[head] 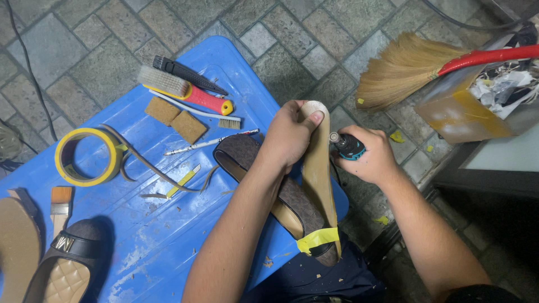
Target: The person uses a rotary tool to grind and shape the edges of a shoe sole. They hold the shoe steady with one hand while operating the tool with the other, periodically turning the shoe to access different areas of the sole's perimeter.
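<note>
Two hands are working close together over the near edge of a blue table (168, 235). The left hand (289, 134) is gripping a brown flat shoe (281, 193) near its toe, fingers wrapped around the upper and the thumb pressing on the rounded tip of the tan sole (318, 168), which is facing up and to the right. The shoe is lying with its long axis running from the toe, at the top beside the left thumb, down toward the person's lap, where a strip of yellow tape (317, 239) is binding the heel end. The right hand (373, 157) is closing its fingers fully around a small rotary tool (347, 147) with a teal and black body, its tip pointing left at the sole's edge, just beside the toe and seemingly touching it. So the sole is lying directly to the left of the tool tip, and the right hand is the nearer one to that edge.

Farther back on the table are lying a roll of yellow tape (87, 157), a red-handled brush (185, 90), two brown sanding blocks (175, 119), a thin white pencil (210, 143) and a paintbrush (60, 205). Another shoe (70, 264) is sitting at the lower left. A straw broom (410, 67) is lying on the stone floor (314, 33).
</note>
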